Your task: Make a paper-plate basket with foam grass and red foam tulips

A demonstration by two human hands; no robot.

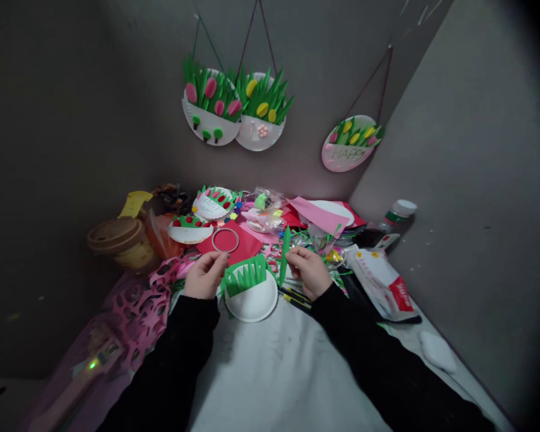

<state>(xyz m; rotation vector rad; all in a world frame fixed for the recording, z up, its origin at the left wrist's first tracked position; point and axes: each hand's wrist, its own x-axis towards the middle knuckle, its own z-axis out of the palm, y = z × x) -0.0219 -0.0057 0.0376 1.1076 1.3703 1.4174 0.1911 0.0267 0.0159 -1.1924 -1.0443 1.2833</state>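
Observation:
My right hand point(310, 273) pinches a long green paper leaf point(285, 255) upright between thumb and fingers. Across from it, my left hand point(206, 276) is closed with thumb and fingertips together; what they hold, if anything, is too small to make out. Between the two hands lies a white paper plate point(252, 303), its upper part covered by green paper grass point(247, 275) with pointed blades. The left hand is close to the plate's upper left edge without visibly gripping it. The leaf stands apart from the plate, just to its right.
Behind the plate are red paper point(249, 243), a tape ring point(225, 240) and pink sheets point(319, 216). Pink cut-out scraps point(144, 312) lie left, near a lidded tub point(123, 243). A white-and-red packet point(382, 285) and bottle point(400, 213) stand right. Decorated plates point(213, 129) hang on the wall.

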